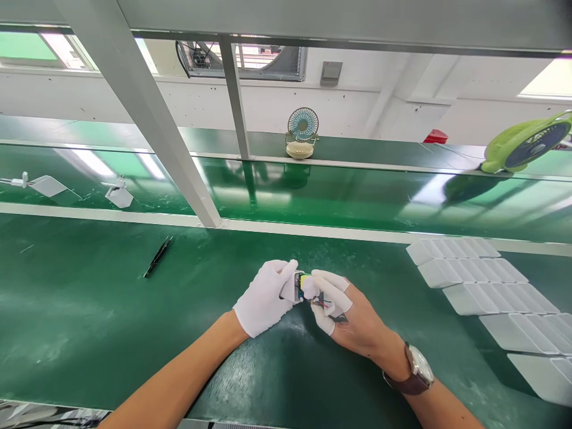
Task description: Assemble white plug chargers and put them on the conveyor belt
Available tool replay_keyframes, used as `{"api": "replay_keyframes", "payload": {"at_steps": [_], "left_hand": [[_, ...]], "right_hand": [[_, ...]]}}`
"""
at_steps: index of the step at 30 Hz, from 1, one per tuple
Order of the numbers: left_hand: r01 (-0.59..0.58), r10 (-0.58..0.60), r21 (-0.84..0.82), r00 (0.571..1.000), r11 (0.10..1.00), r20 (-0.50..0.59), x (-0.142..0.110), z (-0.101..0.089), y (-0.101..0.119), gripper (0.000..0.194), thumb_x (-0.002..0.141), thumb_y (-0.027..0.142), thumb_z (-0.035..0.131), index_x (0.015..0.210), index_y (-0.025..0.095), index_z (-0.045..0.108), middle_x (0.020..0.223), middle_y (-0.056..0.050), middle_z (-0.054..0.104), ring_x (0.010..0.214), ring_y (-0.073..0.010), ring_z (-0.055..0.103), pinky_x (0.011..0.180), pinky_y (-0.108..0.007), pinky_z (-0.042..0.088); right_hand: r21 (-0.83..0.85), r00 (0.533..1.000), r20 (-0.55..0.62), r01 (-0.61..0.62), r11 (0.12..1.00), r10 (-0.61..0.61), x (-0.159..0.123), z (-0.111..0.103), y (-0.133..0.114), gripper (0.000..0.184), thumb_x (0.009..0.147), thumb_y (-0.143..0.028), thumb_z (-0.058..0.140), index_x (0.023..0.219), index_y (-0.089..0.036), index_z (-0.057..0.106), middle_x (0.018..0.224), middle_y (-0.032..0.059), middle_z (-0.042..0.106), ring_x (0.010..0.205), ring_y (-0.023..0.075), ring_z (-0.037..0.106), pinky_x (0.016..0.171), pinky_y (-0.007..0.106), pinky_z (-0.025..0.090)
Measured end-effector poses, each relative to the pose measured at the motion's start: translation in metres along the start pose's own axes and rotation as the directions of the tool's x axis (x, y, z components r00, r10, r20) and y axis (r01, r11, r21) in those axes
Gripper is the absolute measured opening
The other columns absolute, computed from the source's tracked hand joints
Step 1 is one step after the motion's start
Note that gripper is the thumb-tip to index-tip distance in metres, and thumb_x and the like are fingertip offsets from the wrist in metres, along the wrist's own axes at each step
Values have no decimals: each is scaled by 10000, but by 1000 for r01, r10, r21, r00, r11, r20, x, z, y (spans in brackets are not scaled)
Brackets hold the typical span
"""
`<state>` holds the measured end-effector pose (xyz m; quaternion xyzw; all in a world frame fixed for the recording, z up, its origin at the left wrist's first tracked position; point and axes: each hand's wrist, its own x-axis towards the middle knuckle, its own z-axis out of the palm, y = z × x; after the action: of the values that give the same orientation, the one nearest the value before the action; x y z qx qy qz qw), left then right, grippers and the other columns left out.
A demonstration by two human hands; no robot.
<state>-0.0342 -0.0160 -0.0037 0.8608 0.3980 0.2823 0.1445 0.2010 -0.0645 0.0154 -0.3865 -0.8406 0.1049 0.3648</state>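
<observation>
My left hand (264,298), in a white glove, is closed around a small white casing (292,286) with a yellow-green part (305,281) showing at its open end. My right hand (333,301) wears white finger cots and a wristwatch. Its fingers pinch at that same end of the casing, where thin red and dark wires (322,304) stick out. Both hands meet just above the green work surface (111,322), near its middle.
Black tweezers (158,257) lie to the left on the mat. Rows of white casings (487,280) fill the right side. Behind runs a green conveyor belt (335,196) with white parts (120,195) at left. A small fan (302,134) and a green fan (527,143) stand beyond; a slanted metal post (147,119) rises at left.
</observation>
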Motion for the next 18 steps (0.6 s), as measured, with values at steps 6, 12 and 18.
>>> {"api": "replay_keyframes", "payload": {"at_steps": [6, 12, 18], "left_hand": [[-42, 42, -4, 999, 999, -2, -1, 3, -3, 862, 830, 118, 618, 1569, 343, 235, 1151, -81, 601, 1040, -229, 577, 899, -405, 511], [-54, 54, -20, 999, 998, -3, 2, 1, 0, 804, 843, 128, 601, 1542, 354, 274, 1042, -46, 599, 927, -197, 579, 843, -372, 510], [-35, 34, -54, 999, 998, -20, 4, -2, 4, 713, 843, 175, 627, 1492, 344, 384, 1026, -42, 617, 897, -186, 582, 826, -352, 508]], "right_hand": [[-29, 1000, 3, 13, 999, -13, 0, 3, 2, 762, 907, -114, 612, 1577, -307, 306, 1426, 151, 561, 1128, 277, 655, 900, 471, 632], [-30, 1000, 24, -12, 999, 13, -1, 4, 3, 748, 912, -125, 607, 1575, -305, 312, 1420, 147, 569, 1149, 286, 652, 906, 478, 625], [-20, 1000, 20, 5, 1000, -5, 0, 3, 2, 749, 905, -116, 615, 1570, -302, 321, 1422, 142, 570, 1131, 274, 653, 918, 472, 617]]}}
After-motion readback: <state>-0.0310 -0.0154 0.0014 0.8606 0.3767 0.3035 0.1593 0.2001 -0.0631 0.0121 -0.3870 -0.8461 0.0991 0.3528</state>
